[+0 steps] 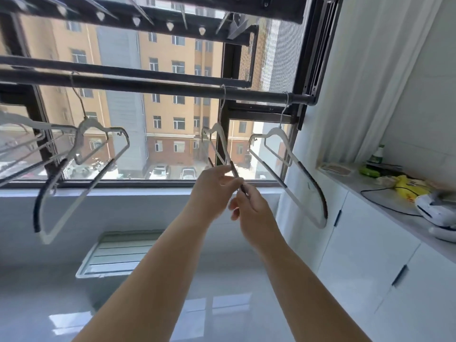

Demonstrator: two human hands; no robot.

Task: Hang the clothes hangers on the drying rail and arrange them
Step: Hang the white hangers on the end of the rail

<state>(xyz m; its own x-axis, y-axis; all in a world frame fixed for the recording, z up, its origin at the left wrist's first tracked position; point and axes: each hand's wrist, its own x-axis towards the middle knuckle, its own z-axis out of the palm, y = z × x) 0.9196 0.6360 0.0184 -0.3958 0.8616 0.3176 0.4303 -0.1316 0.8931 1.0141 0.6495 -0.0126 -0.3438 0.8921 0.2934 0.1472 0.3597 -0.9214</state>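
Note:
A dark drying rail runs across the window above me. A white hanger with dark grip strips hangs from it near the middle, seen almost edge-on. My left hand and my right hand both pinch its lower end, fingers closed on the dark strip. Another white hanger hangs by its hook to the right, close to the rail's end. To the left hangs a further white hanger, tilted, and several more hangers crowd the far left edge.
A white curtain and white cabinets stand on the right; the counter holds a bottle, a yellow bag, a black cable and a white device. A second rack with pegs sits overhead. A radiator cover lies below the window.

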